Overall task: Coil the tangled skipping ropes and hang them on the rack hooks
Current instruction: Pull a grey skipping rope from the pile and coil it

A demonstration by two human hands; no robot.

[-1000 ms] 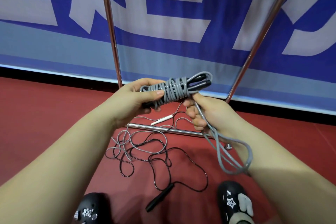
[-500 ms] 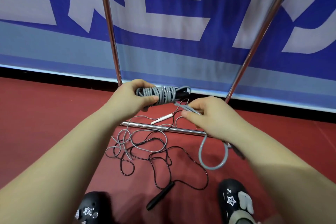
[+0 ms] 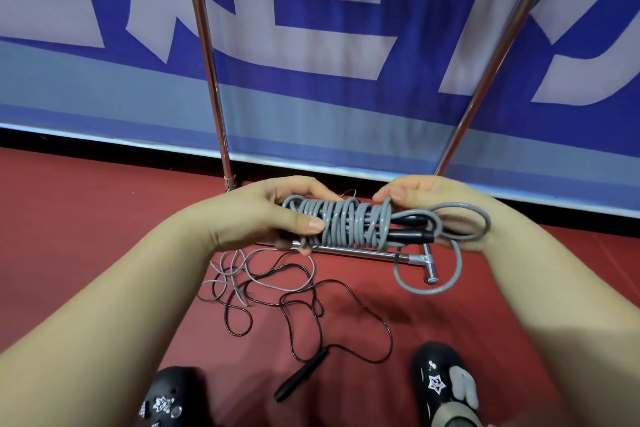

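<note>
Grey rope (image 3: 349, 224): smooth, rubbery cord wound in tight turns around a pair of black handles (image 3: 412, 236), making a short fat bundle held level above the floor. Handles are glossy, cylindrical, tips poking out on the right end of the bundle.

Left hand (image 3: 277, 215): fingers curled round the left end of the bundle, thumb pressed flat on the windings.

Right hand (image 3: 433, 204): fingertips pinching the last turn at the right end of the windings. A loose tail of the grey cord loops out over the right wrist and hangs down in a round loop below the bundle.

Rack (image 3: 207, 80): thin, shiny metal tubes, two uprights rising out of frame, a horizontal base bar with a T-joint lying on the floor just below the bundle. Hooks not in view.

Floor (image 3: 86, 218): matte red, slightly textured. On it, a thin black rope (image 3: 363, 315) and a thin pale rope (image 3: 263, 282) lie tangled in loose loops; one black handle of the thin rope lies between two black shoes (image 3: 440, 381) with star charms.

Behind the rack: blue banner (image 3: 311, 28) with large pale lettering.
</note>
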